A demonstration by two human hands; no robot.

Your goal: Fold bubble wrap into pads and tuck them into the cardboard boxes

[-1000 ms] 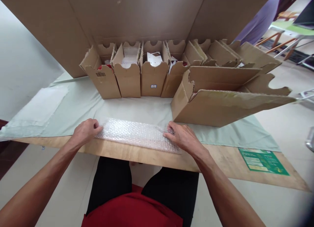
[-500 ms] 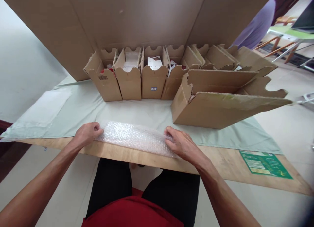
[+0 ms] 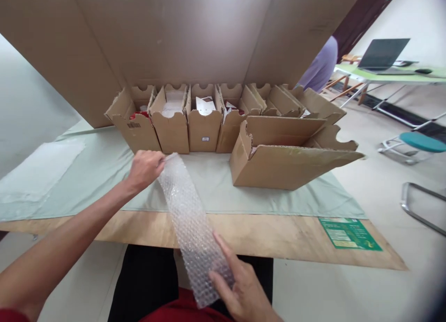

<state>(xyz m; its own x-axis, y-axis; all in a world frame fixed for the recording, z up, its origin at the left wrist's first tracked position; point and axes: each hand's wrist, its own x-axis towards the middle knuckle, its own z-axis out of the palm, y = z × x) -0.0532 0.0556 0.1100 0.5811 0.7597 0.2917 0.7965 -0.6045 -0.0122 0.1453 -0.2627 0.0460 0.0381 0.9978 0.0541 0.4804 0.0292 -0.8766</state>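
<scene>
A long folded strip of bubble wrap (image 3: 190,215) slants from above the cloth down past the table's front edge, towards my lap. My left hand (image 3: 148,166) is closed on its upper end, fingers pinched at the corner. Lower down, my right hand (image 3: 240,285) holds the other end, with the thumb on top and a finger along the right edge; its other fingers are hidden behind. Beyond the strip stands a row of open cardboard bins, one of them a bin with a small label (image 3: 205,131).
A larger open cardboard box (image 3: 292,168) stands at the right on the pale green cloth (image 3: 139,201). White sheets (image 3: 38,168) lie at the left. A tall cardboard panel (image 3: 167,38) rises behind the bins. A green printed sheet (image 3: 350,233) is on the wooden edge. A person's purple sleeve (image 3: 320,66) shows behind.
The bubble wrap has turned from lying across the table edge to a steep slant. My left hand has risen and moved right; my right hand has come down towards me. The view has shifted.
</scene>
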